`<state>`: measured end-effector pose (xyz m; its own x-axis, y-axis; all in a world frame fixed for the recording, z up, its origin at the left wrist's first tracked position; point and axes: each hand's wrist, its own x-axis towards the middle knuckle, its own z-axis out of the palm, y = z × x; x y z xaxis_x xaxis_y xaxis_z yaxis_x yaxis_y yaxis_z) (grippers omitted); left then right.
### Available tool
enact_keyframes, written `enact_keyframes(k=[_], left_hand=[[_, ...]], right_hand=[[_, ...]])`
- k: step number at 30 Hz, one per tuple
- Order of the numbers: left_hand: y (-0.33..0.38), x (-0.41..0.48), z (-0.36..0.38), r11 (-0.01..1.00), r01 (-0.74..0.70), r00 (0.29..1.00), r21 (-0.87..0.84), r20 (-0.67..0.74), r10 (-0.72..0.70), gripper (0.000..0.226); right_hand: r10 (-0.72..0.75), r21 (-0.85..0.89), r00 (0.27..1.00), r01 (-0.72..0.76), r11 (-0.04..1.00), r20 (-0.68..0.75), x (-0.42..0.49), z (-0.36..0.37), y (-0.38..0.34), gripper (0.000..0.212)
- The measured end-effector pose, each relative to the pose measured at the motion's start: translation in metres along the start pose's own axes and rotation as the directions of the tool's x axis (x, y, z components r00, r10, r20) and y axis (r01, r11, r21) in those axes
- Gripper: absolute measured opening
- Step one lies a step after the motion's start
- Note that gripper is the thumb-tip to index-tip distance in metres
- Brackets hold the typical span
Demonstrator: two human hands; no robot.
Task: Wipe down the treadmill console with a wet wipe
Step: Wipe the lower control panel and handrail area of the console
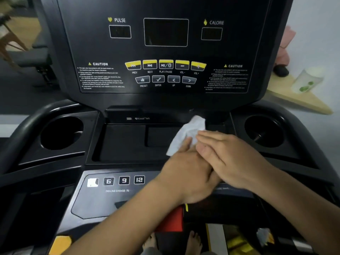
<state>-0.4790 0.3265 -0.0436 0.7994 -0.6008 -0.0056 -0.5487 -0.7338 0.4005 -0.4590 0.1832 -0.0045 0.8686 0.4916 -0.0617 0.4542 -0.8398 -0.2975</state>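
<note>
- Head view showed me the treadmill console (pixel 103 45), its upright panel carrying dark PULSE and CALORIE windows, a larger screen (pixel 166 32) between them and a row of yellow buttons (pixel 165 64) below.
- Off to the right, beyond the console, a white cup (pixel 309 80) with a green print stood on a wooden board (pixel 301 100).
- At the bottom edge I saw a red block (pixel 173 221) just under the left forearm, and bare feet (pixel 193 240) below it.
- Both forearms crossed the lower keypad, covering its right half; the incline buttons (pixel 124 180) marked 6, 9 and 12 stayed visible.
- Two round cup holders flanked the shallow centre tray (pixel 125 142): the left cup holder (pixel 61 133) was dark inside, the right cup holder (pixel 265 129) held something small and dim that I could not make out.
- The wet wipe (pixel 187 133) lay crumpled in the right part of that tray, reaching up its back wall.
- My left hand (pixel 185 170) pressed on the wipe, its one visible finger straight, the rest hidden.
- My right hand (pixel 226 153) lay flat across the left one, fingers straight, gripping nothing.
</note>
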Motion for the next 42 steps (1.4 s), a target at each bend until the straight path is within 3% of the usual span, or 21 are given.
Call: enact_keyframes(k=[2,4,7,10,13,18,21,24,27,30,32,34,42], left_hand=[[0.003,0.000,-0.005,0.992,-0.078,0.997,-0.103,-0.006,0.078,0.052],[-0.008,-0.007,-0.011,0.974,-0.107,0.994,-0.198,-0.013,0.107,0.047],[-0.030,-0.007,-0.015,0.993,-0.104,0.994,-0.055,0.025,0.105,0.059],[-0.018,0.016,-0.010,0.992,-0.124,0.981,0.018,0.155,0.119,0.062],[0.000,0.032,-0.014,0.987,-0.143,0.976,-0.076,0.157,0.153,0.053],[-0.007,0.003,-0.032,0.944,-0.164,0.948,-0.287,0.218,0.232,0.048],[-0.017,0.017,-0.027,0.980,-0.085,0.991,-0.179,0.091,0.103,0.051],[-0.016,0.043,-0.015,0.999,0.042,0.998,-0.015,0.050,-0.042,0.051],[-0.007,0.031,-0.013,0.998,-0.028,0.999,0.058,-0.043,0.030,0.049],[0.012,-0.001,-0.018,1.000,0.025,1.000,0.010,0.015,-0.025,0.064],[0.011,0.001,-0.013,0.997,0.044,0.997,0.071,0.058,-0.048,0.072],[-0.001,0.022,-0.004,0.984,0.060,0.995,0.166,0.074,-0.073,0.072],[0.005,0.014,-0.012,0.976,0.159,0.982,0.147,0.082,-0.173,0.068]], right_hand=[[0.020,0.000,0.999,-0.020,1.000,0.051,-0.008,0.000,0.002,0.095],[0.000,-0.117,1.000,0.000,0.993,-0.001,-0.026,0.000,0.006,0.097],[-0.063,-0.154,0.998,0.059,0.986,-0.026,-0.039,0.004,0.004,0.083],[0.041,-0.038,0.997,-0.039,0.999,0.069,-0.022,0.006,0.005,0.107],[0.150,-0.092,0.988,-0.146,0.985,0.030,-0.018,-0.004,0.017,0.118],[0.169,-0.058,0.979,-0.164,0.985,0.116,-0.061,-0.001,0.017,0.104],[0.208,-0.041,0.970,-0.204,0.978,0.124,-0.047,0.004,0.023,0.093],[0.231,-0.062,0.971,-0.227,0.972,0.057,-0.012,0.003,0.038,0.094],[0.199,-0.134,0.978,-0.189,0.973,0.069,-0.017,-0.002,0.035,0.098],[0.175,-0.192,0.979,-0.153,0.969,0.102,-0.052,0.001,0.015,0.103],[0.205,-0.209,0.971,-0.177,0.962,0.120,-0.049,-0.001,0.016,0.109],[0.232,-0.231,0.970,-0.211,0.950,0.069,-0.025,-0.001,0.025,0.107],[0.305,-0.295,0.952,-0.291,0.910,0.001,-0.026,0.005,0.030,0.094]])
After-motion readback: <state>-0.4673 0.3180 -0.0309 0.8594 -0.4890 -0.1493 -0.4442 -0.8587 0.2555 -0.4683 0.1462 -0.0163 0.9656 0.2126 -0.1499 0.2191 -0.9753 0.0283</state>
